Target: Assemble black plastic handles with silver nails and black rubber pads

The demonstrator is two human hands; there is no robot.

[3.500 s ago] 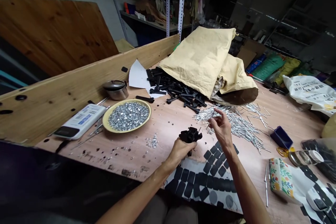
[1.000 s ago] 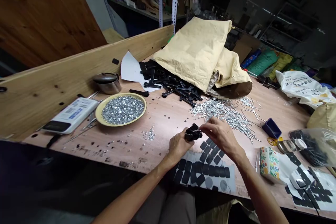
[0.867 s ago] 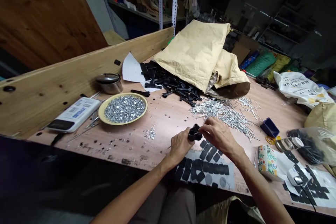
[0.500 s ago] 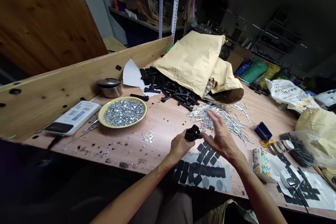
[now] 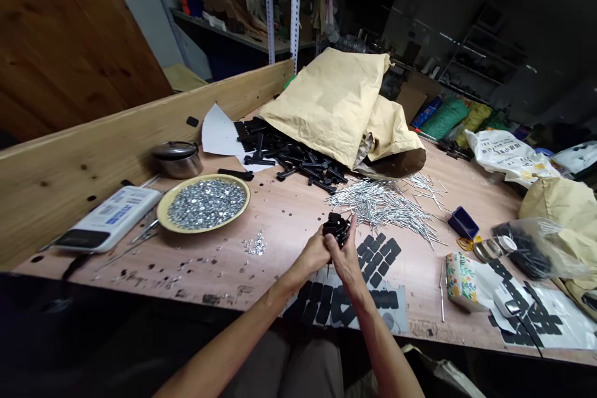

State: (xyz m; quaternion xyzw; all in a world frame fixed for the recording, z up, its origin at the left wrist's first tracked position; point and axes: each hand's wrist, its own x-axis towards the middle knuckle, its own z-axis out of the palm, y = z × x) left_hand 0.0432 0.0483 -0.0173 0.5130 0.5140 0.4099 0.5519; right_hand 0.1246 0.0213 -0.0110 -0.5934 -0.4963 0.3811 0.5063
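Observation:
My left hand (image 5: 313,253) is closed around a bunch of black plastic parts (image 5: 336,227), held just above the table's near edge. My right hand (image 5: 344,255) lies against that bunch from the right, fingers stretched up along it and touching it. Under both hands lies a white sheet with black adhesive pads (image 5: 368,286). A heap of thin metal pins (image 5: 382,202) is spread just beyond the hands. Further back, loose black plastic parts (image 5: 293,158) spill from under a tan paper sack (image 5: 326,99).
A yellow dish of small metal washers (image 5: 203,203) sits left, with a steel pot (image 5: 177,158) and a white device (image 5: 109,219) beside it. A wooden board (image 5: 116,143) borders the table's left. A floral box (image 5: 459,280), blue tray (image 5: 463,222) and bags lie right.
My right hand pulled back from the pin heap and came in against the black bunch in my left hand. The view shifted slightly to the right.

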